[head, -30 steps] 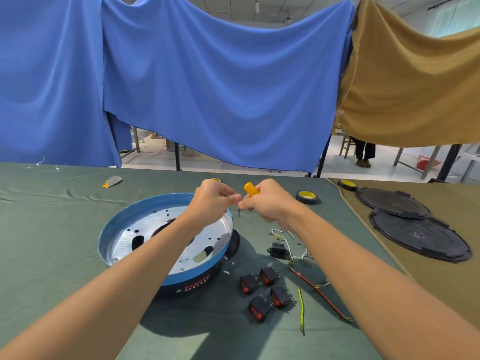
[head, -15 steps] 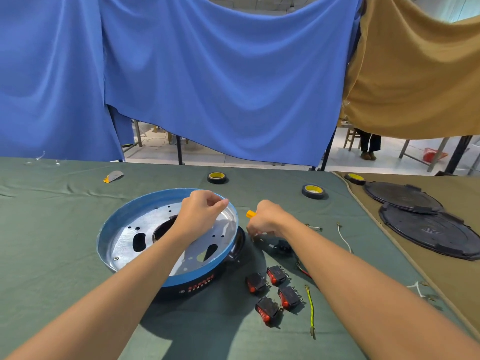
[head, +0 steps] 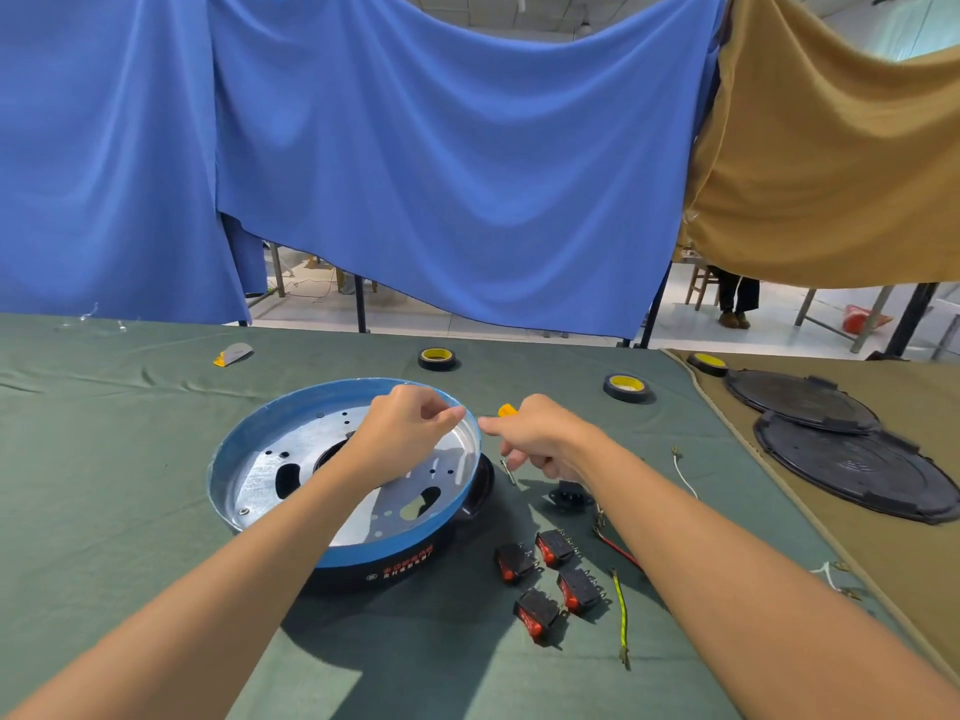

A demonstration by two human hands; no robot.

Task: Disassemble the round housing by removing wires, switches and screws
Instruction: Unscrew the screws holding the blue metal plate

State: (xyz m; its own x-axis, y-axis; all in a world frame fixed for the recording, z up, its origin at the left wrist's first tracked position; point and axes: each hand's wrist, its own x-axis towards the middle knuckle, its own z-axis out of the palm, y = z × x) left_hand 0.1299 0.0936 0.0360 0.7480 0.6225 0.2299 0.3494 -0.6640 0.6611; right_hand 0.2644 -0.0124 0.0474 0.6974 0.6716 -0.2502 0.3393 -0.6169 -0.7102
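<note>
Midway through, the housing sits on the table, four switches and wires already out beside it, as the right hand grips a screwdriver and the left hand pinches its fingers over the rim, contents unclear; screws seemingly remain.

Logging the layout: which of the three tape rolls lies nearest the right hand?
The middle roll, on the green cloth just beyond the right hand; the others sit farther left and on the tan cloth.
</note>
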